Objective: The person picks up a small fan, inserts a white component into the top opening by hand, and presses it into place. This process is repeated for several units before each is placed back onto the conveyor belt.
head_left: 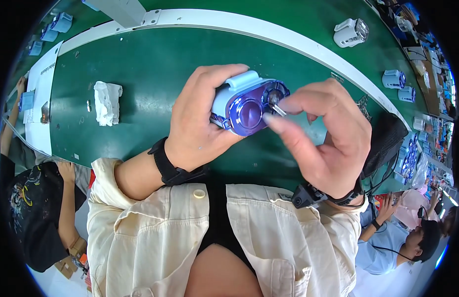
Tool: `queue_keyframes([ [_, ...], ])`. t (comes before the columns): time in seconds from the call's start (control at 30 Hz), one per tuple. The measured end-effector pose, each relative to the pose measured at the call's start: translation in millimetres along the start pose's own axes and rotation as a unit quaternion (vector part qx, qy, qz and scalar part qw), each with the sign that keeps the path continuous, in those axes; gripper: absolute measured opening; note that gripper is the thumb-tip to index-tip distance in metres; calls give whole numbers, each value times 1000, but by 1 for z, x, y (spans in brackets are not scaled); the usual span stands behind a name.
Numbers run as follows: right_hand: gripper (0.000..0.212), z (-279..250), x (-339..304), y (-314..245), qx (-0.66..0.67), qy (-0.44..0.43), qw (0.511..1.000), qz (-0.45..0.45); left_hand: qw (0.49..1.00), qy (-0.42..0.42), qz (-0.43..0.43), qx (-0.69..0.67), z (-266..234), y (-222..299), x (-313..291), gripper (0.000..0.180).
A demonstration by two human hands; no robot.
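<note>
Above the green table I hold a light-blue handled device [249, 114], which looks like a lamp, in my left hand [192, 116]. The fingers wrap round its left side, beside the light-blue handle on top. Its glossy purple-blue front faces me, with a large round window and a smaller round part to its right. At that smaller part, my right hand [328, 128] pinches a small whitish strip [279, 110] between thumb and index finger. The strip's inner end touches or lies just over the device's front; I cannot tell which. Slight blur covers the right thumb.
Crumpled white paper [108, 103] lies on the table at left. A white rail [214, 19] crosses behind. Beyond it stand a white handled lamp [351, 32] and several light-blue ones. A black mesh pouch [386, 141] sits at right. Other people work at both sides.
</note>
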State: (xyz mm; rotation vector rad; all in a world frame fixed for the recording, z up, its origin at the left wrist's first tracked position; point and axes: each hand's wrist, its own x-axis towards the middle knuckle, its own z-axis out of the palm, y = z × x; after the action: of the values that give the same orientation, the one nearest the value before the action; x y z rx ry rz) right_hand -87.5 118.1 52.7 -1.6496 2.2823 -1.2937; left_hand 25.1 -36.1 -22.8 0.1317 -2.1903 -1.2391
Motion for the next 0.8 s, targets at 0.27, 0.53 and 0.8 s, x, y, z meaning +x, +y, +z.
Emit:
queue_keyframes([
  [0.27,7,-4,0,-2,220,-36,956,191,998,5,39,45,3,-1,-1,72],
  [0.53,9,24,-7,3,107,79,986,99,999,20,5,30,2,-1,-3,74],
  [0.8,15,37,-9,14,80,116,989,51,999,36,-4,41,1,-1,-3,74],
])
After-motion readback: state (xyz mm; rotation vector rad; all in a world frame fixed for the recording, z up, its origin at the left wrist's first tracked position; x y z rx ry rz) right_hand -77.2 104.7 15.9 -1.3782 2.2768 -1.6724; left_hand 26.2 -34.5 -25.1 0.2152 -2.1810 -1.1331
